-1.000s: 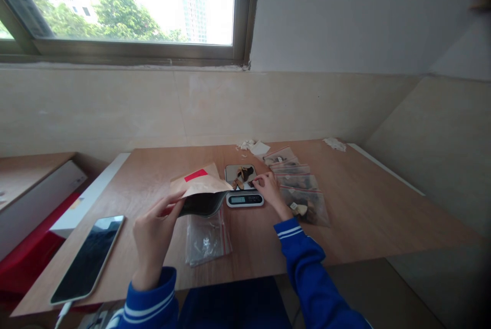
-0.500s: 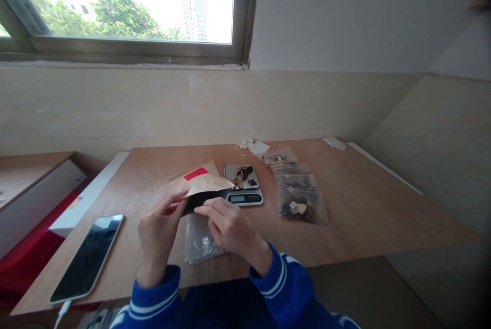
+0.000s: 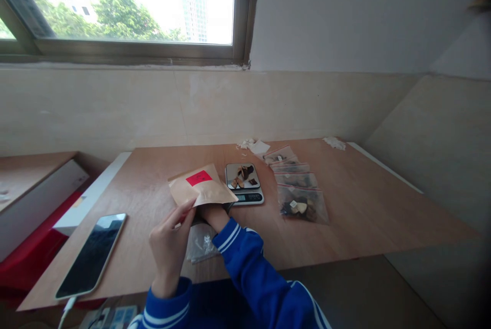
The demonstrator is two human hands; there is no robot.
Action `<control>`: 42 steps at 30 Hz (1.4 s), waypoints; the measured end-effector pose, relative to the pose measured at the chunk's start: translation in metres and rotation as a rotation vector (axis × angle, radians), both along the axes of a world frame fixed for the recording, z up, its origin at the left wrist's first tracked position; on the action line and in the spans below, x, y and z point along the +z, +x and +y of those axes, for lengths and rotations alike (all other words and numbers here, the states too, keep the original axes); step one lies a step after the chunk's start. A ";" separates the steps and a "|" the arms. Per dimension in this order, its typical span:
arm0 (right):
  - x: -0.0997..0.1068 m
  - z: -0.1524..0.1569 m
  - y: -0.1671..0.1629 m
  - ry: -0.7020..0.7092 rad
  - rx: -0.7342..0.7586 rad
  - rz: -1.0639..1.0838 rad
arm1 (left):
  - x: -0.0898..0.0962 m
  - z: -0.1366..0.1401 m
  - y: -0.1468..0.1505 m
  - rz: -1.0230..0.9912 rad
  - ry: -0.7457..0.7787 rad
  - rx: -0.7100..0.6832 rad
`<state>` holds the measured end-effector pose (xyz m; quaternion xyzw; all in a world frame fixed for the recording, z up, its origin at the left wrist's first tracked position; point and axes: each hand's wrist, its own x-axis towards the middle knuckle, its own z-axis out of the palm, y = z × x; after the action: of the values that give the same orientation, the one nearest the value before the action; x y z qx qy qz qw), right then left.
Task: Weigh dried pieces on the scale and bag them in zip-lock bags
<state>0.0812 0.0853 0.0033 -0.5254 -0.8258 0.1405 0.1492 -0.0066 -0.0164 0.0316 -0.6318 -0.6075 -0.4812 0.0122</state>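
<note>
**A:** Kraft paper pouch (image 3: 201, 189) with a red label, held up just over the wooden worktop (image 3: 356, 201). Left hand (image 3: 169, 242) pinches its near-left edge between thumb and fingers, so that grip is clamped on the pouch. Anyone make out the right hand?

**B:** Barely. Right hand (image 3: 212, 212) goes into the pouch mouth from below, only the wrist and a bit of the palm show past the blue sleeve (image 3: 245, 267). Fingers are hidden inside, so I can't tell if that grip is clenched or loose.

**A:** Fair. Where's the pouch compared with the scale?

**B:** Just left of the small digital scale (image 3: 245, 185), its right corner overlapping the scale's front-left edge in this view. The scale's plate has a few brown and dark dried pieces (image 3: 243, 173) on it.

**A:** And under the hands?

**B:** Clear zip bag (image 3: 201, 247) lying flat on the worktop, partly covered by the sleeve. To the right of the scale there's a row of four filled zip bags (image 3: 297, 185) with red seals, running from the back towards the front edge. Phone (image 3: 92, 255) lies screen-up near the left corner with a cable plugged in. Some white paper scraps (image 3: 253, 146) sit at the back by the wall.
</note>
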 end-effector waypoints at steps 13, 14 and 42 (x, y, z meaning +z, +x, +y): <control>0.021 -0.039 0.030 0.074 0.002 0.171 | 0.004 0.004 0.001 0.030 -0.045 0.047; 0.025 -0.048 0.035 0.081 -0.007 0.210 | 0.005 0.004 0.000 0.029 -0.058 0.047; -0.031 -0.024 0.177 0.456 -0.447 0.266 | 0.017 0.017 -0.031 0.013 -0.021 0.145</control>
<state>0.2583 0.0614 -0.0273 -0.6236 -0.6737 -0.0163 0.3962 -0.0372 0.0005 0.0489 -0.5892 -0.6567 -0.4687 0.0447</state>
